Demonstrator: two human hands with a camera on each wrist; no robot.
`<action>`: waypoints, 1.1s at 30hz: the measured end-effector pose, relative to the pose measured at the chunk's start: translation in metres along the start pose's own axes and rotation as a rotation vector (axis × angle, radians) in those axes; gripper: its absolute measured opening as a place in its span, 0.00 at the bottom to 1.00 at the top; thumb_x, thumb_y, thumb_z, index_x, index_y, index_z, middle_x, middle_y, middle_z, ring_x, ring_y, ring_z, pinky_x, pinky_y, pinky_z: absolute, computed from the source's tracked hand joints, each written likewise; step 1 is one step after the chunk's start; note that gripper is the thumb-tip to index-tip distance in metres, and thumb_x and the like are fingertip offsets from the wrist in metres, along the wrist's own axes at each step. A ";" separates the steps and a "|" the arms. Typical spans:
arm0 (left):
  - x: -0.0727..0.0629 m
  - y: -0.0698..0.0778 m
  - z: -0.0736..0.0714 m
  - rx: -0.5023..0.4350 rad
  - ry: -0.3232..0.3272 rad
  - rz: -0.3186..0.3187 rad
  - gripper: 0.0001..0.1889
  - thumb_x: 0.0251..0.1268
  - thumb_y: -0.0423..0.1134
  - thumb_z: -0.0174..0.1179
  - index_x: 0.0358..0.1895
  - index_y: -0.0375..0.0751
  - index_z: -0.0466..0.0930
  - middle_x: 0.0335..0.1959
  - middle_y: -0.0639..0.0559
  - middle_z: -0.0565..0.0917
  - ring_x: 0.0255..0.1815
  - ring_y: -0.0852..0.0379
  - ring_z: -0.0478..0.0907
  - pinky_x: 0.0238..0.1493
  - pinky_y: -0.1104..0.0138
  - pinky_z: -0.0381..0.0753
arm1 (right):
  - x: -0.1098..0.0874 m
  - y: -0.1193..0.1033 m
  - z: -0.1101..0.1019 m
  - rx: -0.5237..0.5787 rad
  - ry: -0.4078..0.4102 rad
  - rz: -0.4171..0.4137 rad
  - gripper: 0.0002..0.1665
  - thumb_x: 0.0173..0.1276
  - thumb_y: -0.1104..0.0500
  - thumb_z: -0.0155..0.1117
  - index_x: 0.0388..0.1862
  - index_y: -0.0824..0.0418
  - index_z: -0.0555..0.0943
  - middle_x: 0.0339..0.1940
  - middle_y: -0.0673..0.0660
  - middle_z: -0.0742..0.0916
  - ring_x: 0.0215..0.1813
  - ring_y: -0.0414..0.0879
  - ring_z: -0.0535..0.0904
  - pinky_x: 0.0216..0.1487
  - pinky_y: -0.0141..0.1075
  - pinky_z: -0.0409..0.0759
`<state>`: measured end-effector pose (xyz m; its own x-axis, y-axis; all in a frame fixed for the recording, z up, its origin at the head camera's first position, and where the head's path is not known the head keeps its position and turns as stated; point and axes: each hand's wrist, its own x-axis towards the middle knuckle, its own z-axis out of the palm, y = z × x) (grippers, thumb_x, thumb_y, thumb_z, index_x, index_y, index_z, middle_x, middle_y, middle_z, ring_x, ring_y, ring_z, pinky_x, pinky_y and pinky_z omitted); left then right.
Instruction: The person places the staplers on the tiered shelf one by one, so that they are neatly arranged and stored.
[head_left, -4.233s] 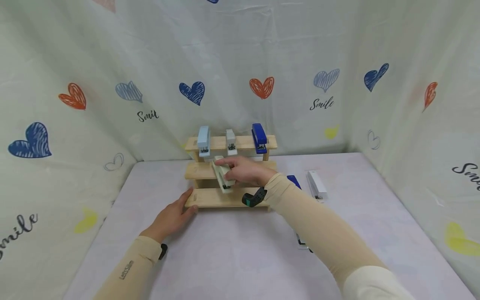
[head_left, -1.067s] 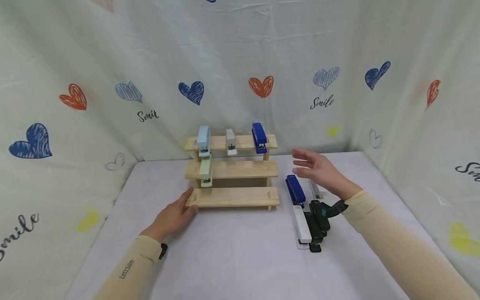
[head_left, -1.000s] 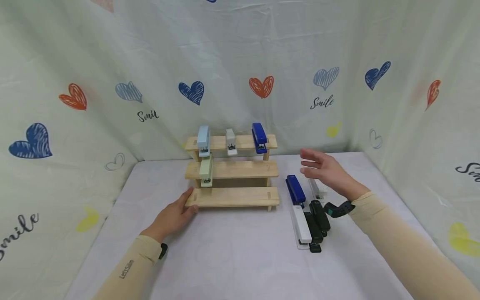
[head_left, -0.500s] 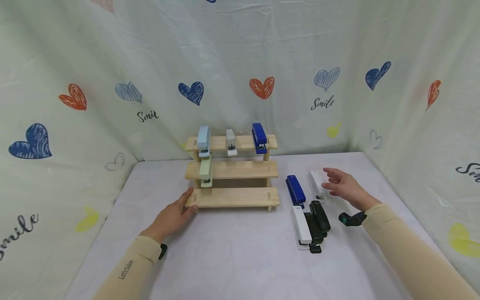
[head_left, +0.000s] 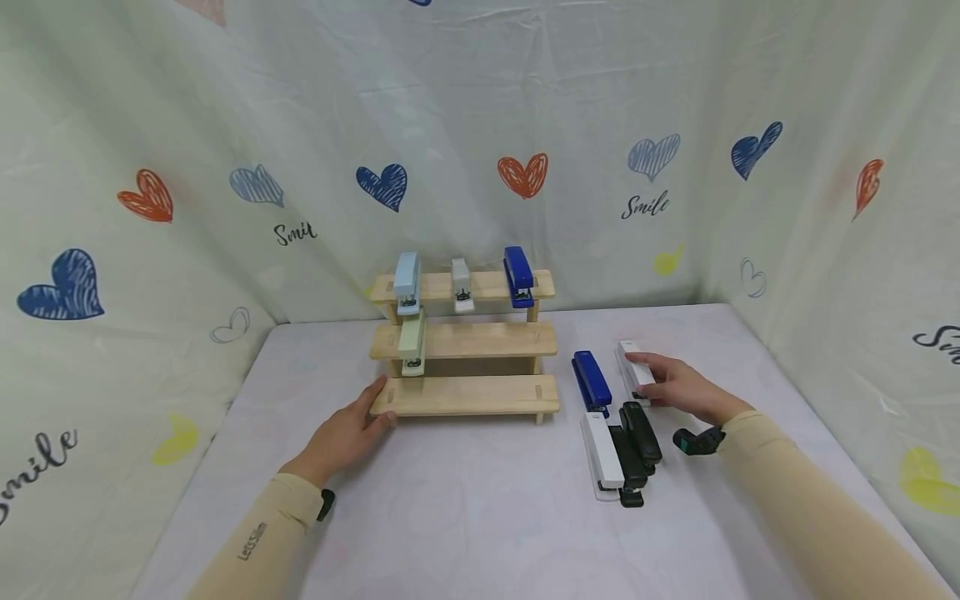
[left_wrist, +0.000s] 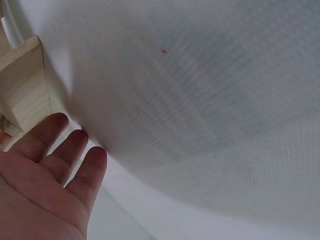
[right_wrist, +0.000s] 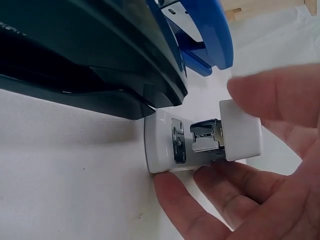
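The long white stapler with a plastic-looking cover (head_left: pixel 633 372) is at the right part of the pale, cloth-covered table (head_left: pixel 465 517), upright, with its mouth toward the person. The person's right hand (head_left: pixel 686 390) has it between the fingers: in the right wrist view, fingers lie at both long sides. So this hand grasps the stapler, but how firmly, I cannot tell. The long axis runs away from the person, the far end turned slightly to the left. The palm is at its right side, so the grip lies across this axis; of the 2 hands, the right is clearly nearer.

Just in front of its near end is a glossy black stapler (head_left: pixel 640 436); whether these 2 touch, I cannot tell. To the left lies a blue stapler (head_left: pixel 591 379).

Further left stands a pale wooden rack with 3 steps (head_left: pixel 465 396). The person's left hand (head_left: pixel 341 437) rests against the left end of its lowest step, fingers extended, and grasps no stapler. The middle step carries a pale green stapler (head_left: pixel 412 337).
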<state>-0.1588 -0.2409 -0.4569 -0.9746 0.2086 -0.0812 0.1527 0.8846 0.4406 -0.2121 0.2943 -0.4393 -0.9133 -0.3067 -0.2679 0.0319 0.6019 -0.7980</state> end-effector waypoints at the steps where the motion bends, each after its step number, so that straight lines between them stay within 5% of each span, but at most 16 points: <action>1: 0.000 0.000 0.000 0.001 0.000 -0.001 0.40 0.78 0.61 0.44 0.81 0.41 0.47 0.65 0.25 0.70 0.62 0.28 0.72 0.60 0.39 0.71 | 0.000 0.000 0.000 0.002 -0.004 0.002 0.40 0.72 0.63 0.59 0.80 0.64 0.57 0.78 0.75 0.53 0.69 0.70 0.64 0.58 0.55 0.79; 20: 0.000 -0.001 0.000 0.001 0.004 -0.001 0.39 0.78 0.61 0.45 0.81 0.42 0.47 0.66 0.25 0.69 0.63 0.28 0.71 0.61 0.39 0.70 | 0.005 -0.001 -0.004 0.041 -0.069 0.032 0.35 0.75 0.62 0.56 0.78 0.64 0.61 0.77 0.76 0.52 0.69 0.68 0.65 0.60 0.57 0.76; 33: 0.001 -0.001 0.002 -0.006 0.004 -0.001 0.39 0.78 0.61 0.45 0.81 0.42 0.47 0.67 0.26 0.69 0.64 0.28 0.70 0.61 0.39 0.70 | 0.005 0.000 -0.002 0.037 -0.036 0.039 0.34 0.74 0.62 0.57 0.78 0.63 0.62 0.77 0.75 0.54 0.68 0.68 0.67 0.59 0.56 0.77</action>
<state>-0.1594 -0.2407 -0.4591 -0.9755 0.2058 -0.0783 0.1503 0.8822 0.4463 -0.2178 0.2945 -0.4394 -0.8960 -0.3103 -0.3176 0.0826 0.5863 -0.8058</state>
